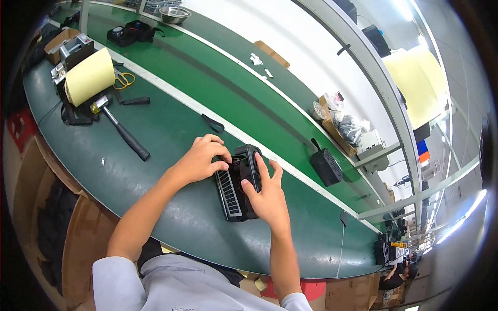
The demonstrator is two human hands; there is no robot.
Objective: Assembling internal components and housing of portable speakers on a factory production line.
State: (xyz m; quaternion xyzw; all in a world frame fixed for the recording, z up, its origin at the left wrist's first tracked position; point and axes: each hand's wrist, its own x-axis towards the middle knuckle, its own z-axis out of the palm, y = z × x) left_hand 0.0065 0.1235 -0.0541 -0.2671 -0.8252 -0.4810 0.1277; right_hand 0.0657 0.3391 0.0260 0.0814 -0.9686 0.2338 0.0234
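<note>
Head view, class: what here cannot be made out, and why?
All in the head view:
Part of the black device: covered by the right hand.
The palm of the left hand: turned away.
Work of the distant person: too small.
Dark contents of the cardboard box, lower left: shadowed.

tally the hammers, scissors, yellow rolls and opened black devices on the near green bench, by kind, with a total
hammer: 1
yellow-handled scissors: 1
yellow roll: 1
opened black device: 1
total: 4
</note>
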